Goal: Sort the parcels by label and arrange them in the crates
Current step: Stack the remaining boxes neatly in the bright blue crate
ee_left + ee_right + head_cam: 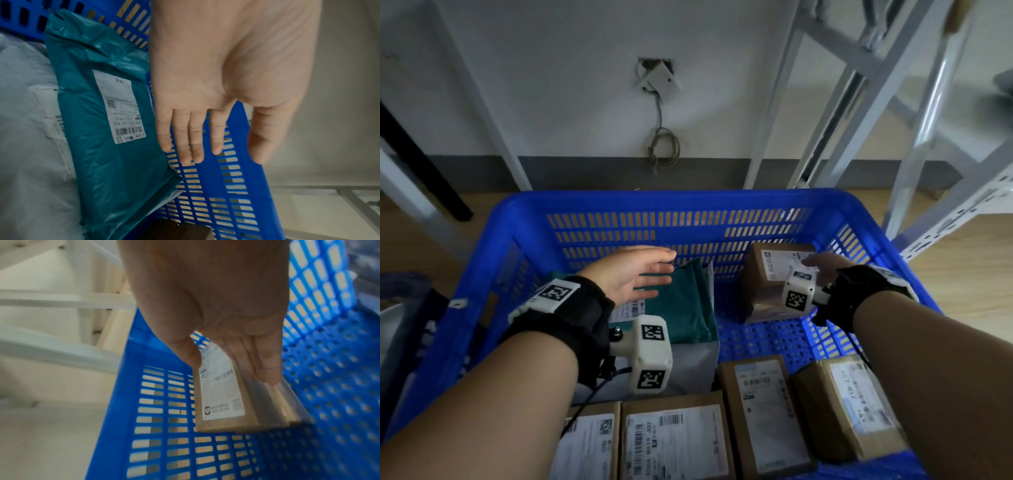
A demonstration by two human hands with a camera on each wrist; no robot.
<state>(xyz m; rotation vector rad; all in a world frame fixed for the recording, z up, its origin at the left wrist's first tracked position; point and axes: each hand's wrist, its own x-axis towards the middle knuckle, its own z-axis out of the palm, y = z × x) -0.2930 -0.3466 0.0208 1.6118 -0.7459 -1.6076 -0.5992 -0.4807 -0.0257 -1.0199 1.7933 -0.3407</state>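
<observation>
mailer (681, 301) left, box (767, 281) right, both in crate (688, 202)

Crate (619, 200): moulded blue plastic, smooth, slight gloss; teal mailer (115, 170): thin plastic film, crinkled, soft sheen; grey-white mailer (26, 162): matt film, wrinkled; cardboard box (218, 426): brown, matt, clear glossy tape down one side; label (121, 110): white matt paper; floor (962, 281): wood-look, smooth; rack (969, 209): pale painted metal.

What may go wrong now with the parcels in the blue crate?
1. The right hand pinches the brown box only near one end, and the box is tilted; it may slip or tip in the blue crate.
2. The teal bag lies loose on a white bag, the left hand open, not gripping it; it may slide.
</observation>
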